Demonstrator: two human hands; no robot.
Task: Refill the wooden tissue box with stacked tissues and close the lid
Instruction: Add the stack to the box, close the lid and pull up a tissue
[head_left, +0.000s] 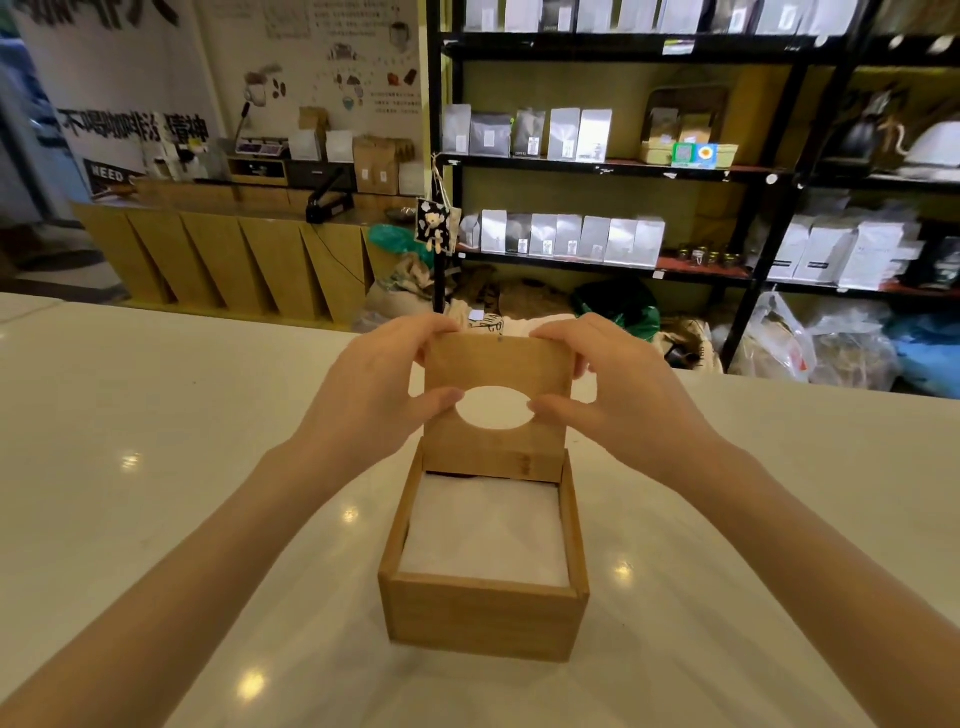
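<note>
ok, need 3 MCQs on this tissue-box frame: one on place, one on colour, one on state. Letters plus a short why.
1. Where are the tissues?
A. Inside the wooden box
B. Beside it on the counter
C. In the left hand

2. What colour are the tissues?
A. Green
B. White
C. Brown

3. How is the lid?
A. Flat shut
B. Lying on the counter
C. Raised upright, held by both hands

Key: 1 A, the stack fills the open box. 2 B, it shows plain white. 3 C, the left hand and right hand grip its sides above the box's far edge.
</note>
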